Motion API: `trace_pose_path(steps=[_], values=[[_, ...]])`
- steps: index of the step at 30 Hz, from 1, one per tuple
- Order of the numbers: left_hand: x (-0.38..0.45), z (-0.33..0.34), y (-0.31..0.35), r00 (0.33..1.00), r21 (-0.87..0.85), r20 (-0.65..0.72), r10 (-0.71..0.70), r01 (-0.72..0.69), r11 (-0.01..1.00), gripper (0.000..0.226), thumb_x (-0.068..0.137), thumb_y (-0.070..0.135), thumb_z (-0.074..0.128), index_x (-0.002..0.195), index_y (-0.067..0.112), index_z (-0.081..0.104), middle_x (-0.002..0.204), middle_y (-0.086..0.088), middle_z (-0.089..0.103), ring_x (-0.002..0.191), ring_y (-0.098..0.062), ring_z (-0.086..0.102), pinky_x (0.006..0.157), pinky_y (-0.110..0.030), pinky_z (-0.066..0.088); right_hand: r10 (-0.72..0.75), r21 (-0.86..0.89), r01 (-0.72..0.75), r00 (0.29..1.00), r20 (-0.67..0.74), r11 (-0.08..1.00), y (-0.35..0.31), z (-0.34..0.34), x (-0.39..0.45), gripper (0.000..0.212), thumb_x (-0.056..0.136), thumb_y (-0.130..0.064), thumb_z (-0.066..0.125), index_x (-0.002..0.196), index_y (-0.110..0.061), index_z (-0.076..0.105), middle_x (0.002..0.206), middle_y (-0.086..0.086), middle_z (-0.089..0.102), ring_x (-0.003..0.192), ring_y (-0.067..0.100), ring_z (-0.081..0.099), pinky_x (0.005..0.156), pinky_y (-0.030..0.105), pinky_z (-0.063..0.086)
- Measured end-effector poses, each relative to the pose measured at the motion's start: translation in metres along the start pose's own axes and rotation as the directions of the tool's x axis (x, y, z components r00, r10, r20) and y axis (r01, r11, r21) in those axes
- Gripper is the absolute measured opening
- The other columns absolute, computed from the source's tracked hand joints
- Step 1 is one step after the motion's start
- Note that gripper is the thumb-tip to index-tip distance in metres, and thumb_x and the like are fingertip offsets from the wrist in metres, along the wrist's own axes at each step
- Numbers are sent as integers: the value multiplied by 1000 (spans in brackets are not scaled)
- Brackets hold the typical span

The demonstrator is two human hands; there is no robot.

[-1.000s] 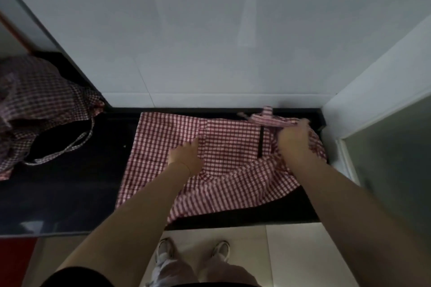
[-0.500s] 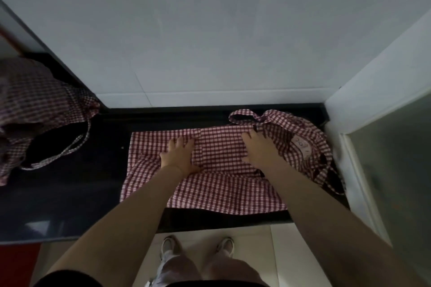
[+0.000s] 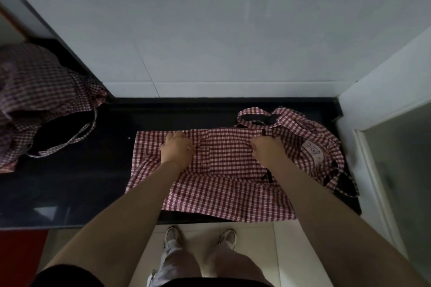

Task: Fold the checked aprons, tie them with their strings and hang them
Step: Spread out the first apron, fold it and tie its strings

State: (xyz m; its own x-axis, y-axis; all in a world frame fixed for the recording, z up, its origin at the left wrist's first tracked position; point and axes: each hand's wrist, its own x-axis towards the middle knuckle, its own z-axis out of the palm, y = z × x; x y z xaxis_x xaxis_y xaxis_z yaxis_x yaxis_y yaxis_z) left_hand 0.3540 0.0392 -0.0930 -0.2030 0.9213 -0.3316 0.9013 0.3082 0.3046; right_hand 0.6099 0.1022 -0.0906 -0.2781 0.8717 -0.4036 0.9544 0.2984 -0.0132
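the red checked apron [image 3: 228,184] lay spread on the dark table [image 3: 70,182], its near hem hanging just over the front edge. both hands were down on the cloth: the left hand [image 3: 177,150] with fingers curled onto the far fold edge, the right hand [image 3: 268,150] curled on the fabric by the bib; whether either pinched cloth i could not tell. to fold it well, i judged both should grip the far edge evenly and draw it toward the near hem, keeping the strings [image 3: 335,177] out. its long axis ran left to right, bib and neck loop [image 3: 254,115] pointing right. a second apron [image 3: 35,98] sat heaped far left.
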Motion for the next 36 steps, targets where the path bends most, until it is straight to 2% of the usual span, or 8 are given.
trace_pose_path(steps=[3,6,10,16,21,27,31,36], values=[[3,0,1,998,83,48,28,-32,996,16,92,14,57,101,16,70,124,-1,47,118,-20,40,99,-40,48,-2,-28,5,995,102,1000,-4,-8,0,16,97,-24,57,107,-15,66,104,2,63,94,17,57,94,29,43],[5,-8,2,995,137,83,59,-70,988,19,93,7,52,109,8,63,123,-7,47,110,-18,45,95,-34,51,-27,4,27,999,30,1000,0,-20,-4,20,96,-19,58,77,-21,55,88,-2,52,76,12,48,73,23,39],[4,-25,8,988,20,85,132,-134,991,20,95,19,56,113,14,62,121,-5,54,109,-18,54,95,-37,52,-73,120,72,997,-1,990,7,-48,-15,29,91,-18,66,66,-21,52,97,-1,56,78,14,57,75,27,48],[-9,-28,46,951,-10,132,279,-280,960,78,82,43,71,149,31,32,150,1,38,138,-23,35,114,-48,32,-98,300,107,994,-46,948,9,-96,-37,9,92,-14,60,83,-14,59,83,4,61,74,22,61,68,37,51],[-6,-36,60,978,23,-29,206,-205,978,15,95,35,57,101,24,65,98,5,66,99,-19,61,101,-36,35,-98,303,100,995,-21,948,19,-116,-54,13,94,-10,56,84,-16,50,76,2,55,65,18,52,57,29,38],[-18,-57,75,934,75,89,345,-352,933,24,100,31,52,108,19,71,103,-2,66,94,-18,57,93,-32,46,-127,114,116,987,98,987,4,-110,-52,41,89,-39,67,126,-22,62,123,-1,60,117,22,53,102,41,43],[-22,-66,71,938,94,180,297,-317,944,27,103,32,43,106,19,67,99,3,65,87,-14,59,79,-30,50,-149,42,150,988,-41,988,-19,-101,-49,20,95,-27,61,107,-14,70,110,5,63,110,24,55,88,35,43],[-29,-71,42,985,25,110,136,-139,990,21,97,35,56,93,16,64,91,0,64,84,-16,61,73,-29,50,-80,156,76,997,22,985,-16,-102,-46,22,97,-29,57,103,-13,71,102,5,68,90,21,63,80,35,53]])
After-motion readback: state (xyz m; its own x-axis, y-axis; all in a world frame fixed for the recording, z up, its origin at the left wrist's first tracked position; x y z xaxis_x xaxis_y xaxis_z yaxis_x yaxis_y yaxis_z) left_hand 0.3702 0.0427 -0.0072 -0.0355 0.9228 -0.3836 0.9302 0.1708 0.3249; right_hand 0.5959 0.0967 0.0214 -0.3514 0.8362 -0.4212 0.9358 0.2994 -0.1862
